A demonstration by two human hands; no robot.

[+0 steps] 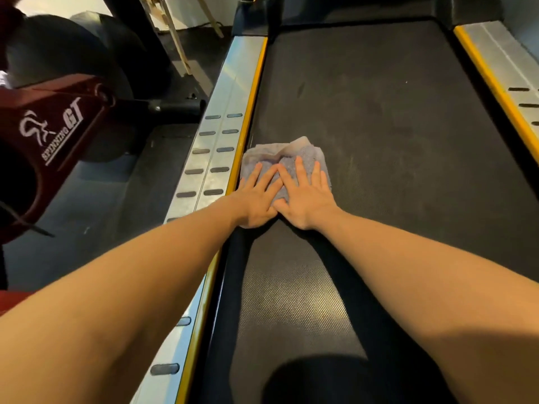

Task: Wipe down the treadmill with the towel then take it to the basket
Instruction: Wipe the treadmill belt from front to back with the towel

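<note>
My two arms reach out in front of me, low over the black belt (379, 126) of the treadmill. At the end of them my left hand (256, 199) and my right hand (306, 199) lie flat, side by side, with the thumbs touching. All my fingers are stretched out and spread. They are not curled around anything. They just press down on the towel (291, 158).

The towel is gray and bunched up. It sits under my palms and fingers, and a crumpled bit sticks out past my fingertips. It lies on the belt, right next to the yellow strip (248, 135) just left of my left hand. Past that strip is the shiny metal side rail (221, 112) with little dark pads on it.

I think I am in the wiping part of the job. Out beyond my fingers the belt looks smudgy and dusty, so there is more to clean.

Next I should keep my hands flat and push the towel away from me, up the belt, then over to the right where the other yellow strip (493, 83) is. If I press too lightly, the towel may bunch up more.

I cannot see the basket anywhere. Far off to the left of my fingers is a red exercise bike (55, 123).
</note>
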